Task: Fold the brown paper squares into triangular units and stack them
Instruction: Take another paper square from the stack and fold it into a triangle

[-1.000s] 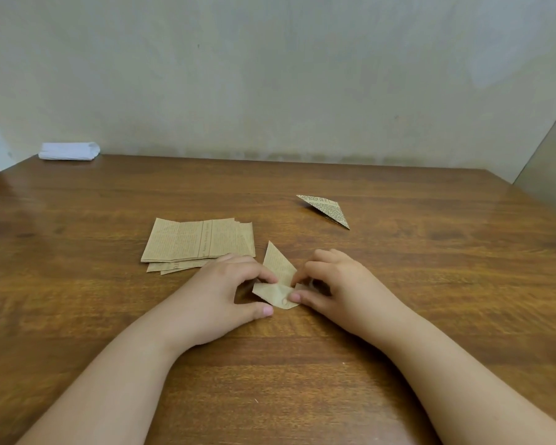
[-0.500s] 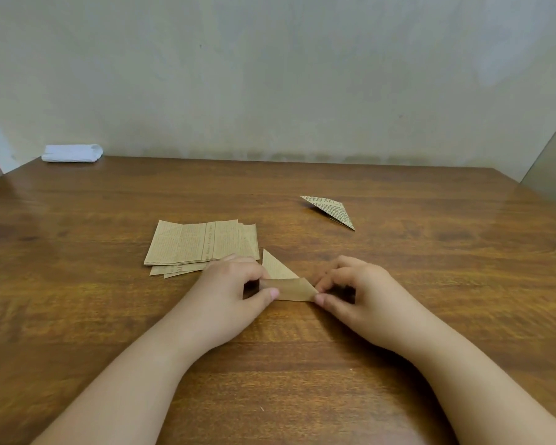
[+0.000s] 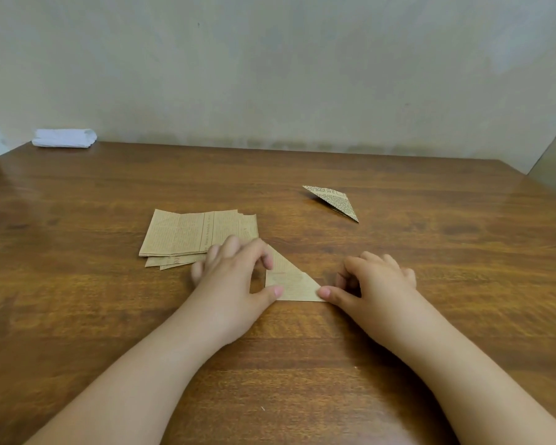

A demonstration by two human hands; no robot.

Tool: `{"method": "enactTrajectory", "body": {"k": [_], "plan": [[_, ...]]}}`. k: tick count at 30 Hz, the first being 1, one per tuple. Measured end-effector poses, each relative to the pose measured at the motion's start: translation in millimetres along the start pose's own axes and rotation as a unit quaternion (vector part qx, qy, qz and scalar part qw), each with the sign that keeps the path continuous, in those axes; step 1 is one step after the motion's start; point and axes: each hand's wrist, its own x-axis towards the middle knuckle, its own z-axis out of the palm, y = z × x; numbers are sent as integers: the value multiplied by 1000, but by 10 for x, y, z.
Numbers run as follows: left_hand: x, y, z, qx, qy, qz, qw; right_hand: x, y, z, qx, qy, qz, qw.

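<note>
From my head camera I look down at a brown wooden table [image 3: 398,332]. Both of my bare arms reach in from the near edge.

In the middle of the table lies the brown paper I am folding [image 3: 289,281]. It is a flat triangle now. One point aims far away and the long flat edge is near me.

My left hand [image 3: 235,277] is on the left side of the triangle. My thumb [image 3: 275,291] presses on the near left corner. My first finger bends down and touches the far part of the paper. My other fingers are curled and look a bit blurry. So this grip pinches the folded paper down on the table.

My right hand [image 3: 373,281] is on the right side. Its thumb tip touches the right corner of the triangle. The other fingers are curled up and stay off the paper. I cannot tell if any finger goes under the paper.

Just left of my left hand, a little farther away, sits a pile of brown paper squares [image 3: 190,239]. They have tiny print on them. My left fingers cover its near right corner.

Far to the right lies one finished triangle unit [image 3: 334,200], well apart from my hands.

In the far left corner, by the wall, rests a white folded cloth [image 3: 65,138].
</note>
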Motion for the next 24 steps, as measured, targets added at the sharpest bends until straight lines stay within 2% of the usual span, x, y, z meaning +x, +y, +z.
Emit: {"method": "enactTrajectory", "body": {"k": [6, 11, 15, 20, 24], "plan": [[-6, 14, -9, -24, -30, 34, 999, -50, 88, -127, 78, -56, -47, 994], [-15, 13, -5, -18, -31, 36, 999, -64, 58, -120, 109, -57, -47, 991], [-12, 7, -7, -19, -31, 32, 999, -69, 48, -126, 82, -66, -15, 994], [-17, -2, -4, -26, -31, 20, 999, -77, -25, -102, -7, -34, 0, 999], [-18, 6, -7, -30, -31, 14, 999, -72, -45, -119, -26, -56, 32, 998]]}}
